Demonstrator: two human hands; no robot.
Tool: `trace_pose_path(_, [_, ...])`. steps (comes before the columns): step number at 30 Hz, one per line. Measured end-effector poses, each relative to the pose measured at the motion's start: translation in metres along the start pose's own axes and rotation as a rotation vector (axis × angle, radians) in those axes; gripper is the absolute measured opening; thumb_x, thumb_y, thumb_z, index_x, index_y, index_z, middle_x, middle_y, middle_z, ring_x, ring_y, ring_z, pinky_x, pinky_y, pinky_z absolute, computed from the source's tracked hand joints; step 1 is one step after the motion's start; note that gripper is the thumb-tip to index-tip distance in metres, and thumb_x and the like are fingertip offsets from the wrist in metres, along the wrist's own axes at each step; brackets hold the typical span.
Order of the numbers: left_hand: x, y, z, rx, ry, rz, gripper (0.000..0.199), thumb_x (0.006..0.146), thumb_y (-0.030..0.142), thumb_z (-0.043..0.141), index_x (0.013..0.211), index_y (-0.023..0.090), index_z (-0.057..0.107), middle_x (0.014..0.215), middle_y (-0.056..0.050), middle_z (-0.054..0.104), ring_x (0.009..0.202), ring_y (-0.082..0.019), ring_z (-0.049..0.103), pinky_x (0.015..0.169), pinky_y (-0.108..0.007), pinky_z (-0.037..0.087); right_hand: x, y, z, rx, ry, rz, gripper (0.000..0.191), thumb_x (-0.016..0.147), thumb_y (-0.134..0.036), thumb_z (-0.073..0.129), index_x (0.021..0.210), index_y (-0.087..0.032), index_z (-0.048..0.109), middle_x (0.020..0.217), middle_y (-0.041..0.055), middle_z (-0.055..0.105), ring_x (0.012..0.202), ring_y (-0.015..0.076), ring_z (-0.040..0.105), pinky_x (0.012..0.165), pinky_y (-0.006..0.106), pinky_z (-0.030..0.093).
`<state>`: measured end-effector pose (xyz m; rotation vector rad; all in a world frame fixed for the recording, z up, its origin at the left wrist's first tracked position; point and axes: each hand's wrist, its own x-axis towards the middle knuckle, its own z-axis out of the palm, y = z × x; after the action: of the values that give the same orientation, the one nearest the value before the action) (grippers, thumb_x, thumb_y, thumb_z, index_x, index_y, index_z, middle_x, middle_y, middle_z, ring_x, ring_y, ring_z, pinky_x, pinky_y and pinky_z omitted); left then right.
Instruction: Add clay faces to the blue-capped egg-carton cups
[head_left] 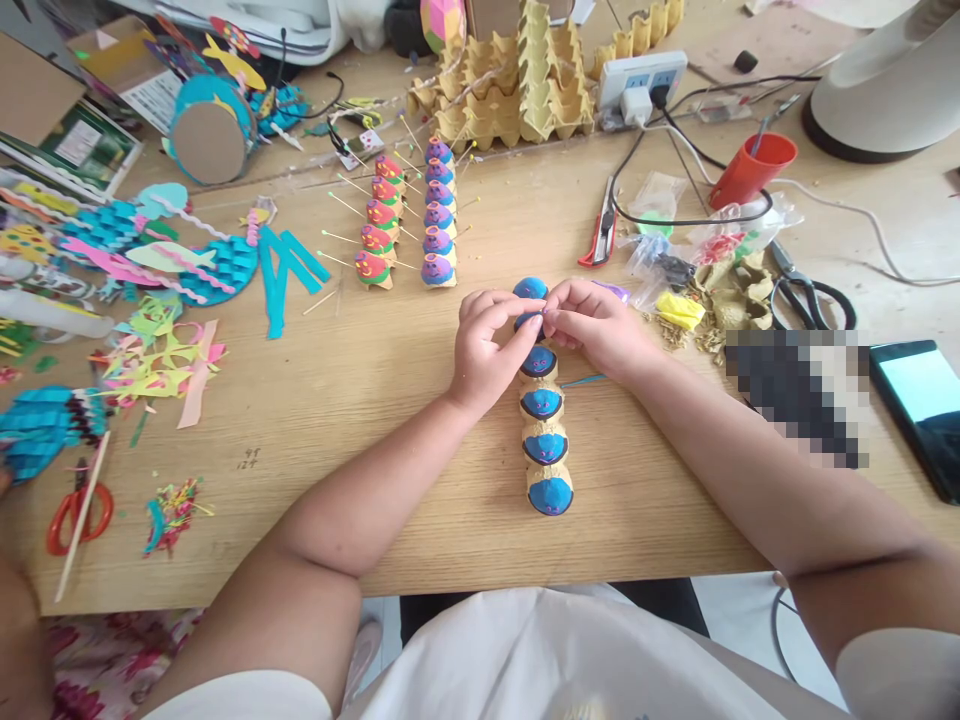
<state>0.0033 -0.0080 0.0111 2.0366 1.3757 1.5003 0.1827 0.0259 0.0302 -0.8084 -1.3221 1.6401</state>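
Left hand (491, 348) and right hand (594, 325), fingers bent over blue-faced carton strip (541, 403), whether either grips cannot be told, strip lying on worktop (300, 400)

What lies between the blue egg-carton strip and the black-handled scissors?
In the head view: the right hand, purple piece, yellow packet, tan crumbs and torn egg-carton pieces.

Blue-capped strip (544, 448): second cap from the far end partly hidden behind fingers.
Left hand (489, 345) and right hand (598, 325): anything between their fingertips is too small to tell.
Pixelated patch (799, 395): blurred into squares, contents unreadable.
Phone (919, 410): cut off by the right edge.
Co-worker's arm (19, 625): cut off at left.
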Motion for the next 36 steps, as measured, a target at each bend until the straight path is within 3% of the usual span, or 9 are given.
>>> trace_pose_path(10, [-0.0003,-0.0009,0.0012,-0.067,0.045,-0.061,0.01,0.097,0.03,0.074,0.103,0.025,0.081,0.104,-0.002,0.082,0.106,-0.021,0.072,0.105,-0.036,0.052,-0.0001,-0.0004,0.0008,-0.007,0.002,-0.022,0.043,0.073,-0.045,0.096,0.089,-0.018,0.067,0.071,-0.0039,0.065,0.059,0.0068,0.053,0.052,0.02,0.041])
trace_pose_path(19, [0.0,0.0005,0.0012,-0.081,0.058,-0.061,0.013,0.1,0.033,0.071,0.101,0.025,0.082,0.1,-0.002,0.082,0.104,-0.02,0.072,0.103,-0.036,0.052,-0.0018,-0.0021,0.0001,0.029,0.049,0.029,0.023,0.08,-0.035,0.084,0.088,-0.018,0.071,0.07,-0.002,0.069,0.059,0.008,0.057,0.056,0.02,0.045])
trace_pose_path(26, [0.0002,-0.0013,0.0007,-0.064,0.059,-0.085,0.016,0.1,0.037,0.072,0.1,0.025,0.083,0.1,-0.004,0.081,0.104,-0.021,0.072,0.104,-0.037,0.052,-0.0024,-0.0046,0.0017,-0.047,0.059,0.014,0.017,0.082,-0.031,0.081,0.088,-0.017,0.073,0.071,-0.0014,0.07,0.059,0.0075,0.056,0.055,0.02,0.045])
trace_pose_path(36, [0.0008,-0.0041,0.0028,-0.048,0.112,-0.082,0.012,0.096,0.034,0.076,0.093,0.025,0.083,0.095,-0.003,0.081,0.1,-0.02,0.073,0.101,-0.038,0.054,-0.0032,-0.0063,0.0013,-0.139,0.006,0.019,0.03,0.082,-0.044,0.087,0.081,-0.017,0.074,0.071,-0.0002,0.069,0.059,0.0073,0.053,0.058,0.022,0.047])
